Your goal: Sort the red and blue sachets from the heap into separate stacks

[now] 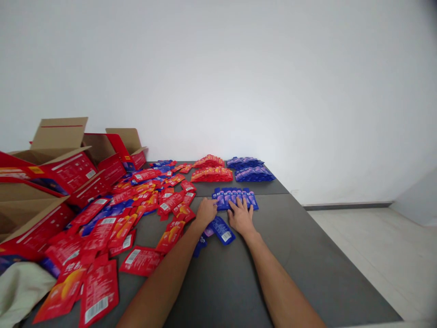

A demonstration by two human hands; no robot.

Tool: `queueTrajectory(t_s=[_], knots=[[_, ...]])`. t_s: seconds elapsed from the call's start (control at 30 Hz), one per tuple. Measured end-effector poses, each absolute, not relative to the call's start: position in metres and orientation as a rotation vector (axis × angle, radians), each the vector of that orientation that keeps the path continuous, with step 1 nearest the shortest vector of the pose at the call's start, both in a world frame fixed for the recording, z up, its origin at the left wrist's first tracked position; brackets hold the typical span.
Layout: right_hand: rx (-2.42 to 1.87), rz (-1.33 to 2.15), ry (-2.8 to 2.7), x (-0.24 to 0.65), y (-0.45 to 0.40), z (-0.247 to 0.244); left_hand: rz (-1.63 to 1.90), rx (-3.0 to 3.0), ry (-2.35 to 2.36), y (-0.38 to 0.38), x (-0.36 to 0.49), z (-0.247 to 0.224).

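Note:
A row of overlapping blue pouches (223, 200) with purple fruit prints lies flat in front of me. My left hand (206, 212) is closed at the row's left end, its curled fingers pinching the edge of the leftmost pouch; the fingertips are partly hidden. Over the row's lower middle rests my right hand (241, 216), fingers spread and palm down. Between my wrists lies a loose blue pouch (222, 230), barcode side up. Partly under my left forearm is another blue pouch (200, 245).
Many loose red pouches (100, 291) and blue ones are strewn across the left of the grey table (290, 273). Open red cartons (68, 168) stand along the left edge. At the back are stacked red pouches (211, 174) and stacked blue pouches (254, 173). A pale cloth (25, 289) lies near left.

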State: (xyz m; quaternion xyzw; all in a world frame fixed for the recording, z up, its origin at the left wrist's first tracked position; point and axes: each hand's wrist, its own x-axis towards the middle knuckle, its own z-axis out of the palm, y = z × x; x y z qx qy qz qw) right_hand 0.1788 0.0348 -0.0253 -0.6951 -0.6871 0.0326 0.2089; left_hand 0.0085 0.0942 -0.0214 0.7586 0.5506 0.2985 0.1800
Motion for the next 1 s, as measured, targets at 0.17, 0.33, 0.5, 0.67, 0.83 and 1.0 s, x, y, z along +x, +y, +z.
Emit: queueTrajectory(t_s=[0.17,0.33,0.5,0.67,0.83,1.0], knots=[[-1.904,0.037,-1.856,0.176,0.033,-0.015,0.878,2.143,1.418,0.083,-0.003,-0.007],[-1.685,0.077,-1.886,0.168,0.028,0.001,0.845,2.105,1.241,0.051,-0.022,0.005],[-1.405,0.253,-2.098,0.15,0.017,0.005,0.683,2.221,1.083,0.028,-0.032,0.005],[-1.348,0.324,-2.2,0.139,0.004,0.006,0.555,2.333,1.094,0.026,-0.035,0.003],[-1.36,0.402,-2.269,0.14,-0.007,0.013,0.627,2.328,1.092,0.031,-0.04,-0.001],[-1.339,0.463,-2.365,0.143,-0.016,0.017,0.714,2.192,1.136,0.035,-0.048,-0.009]])
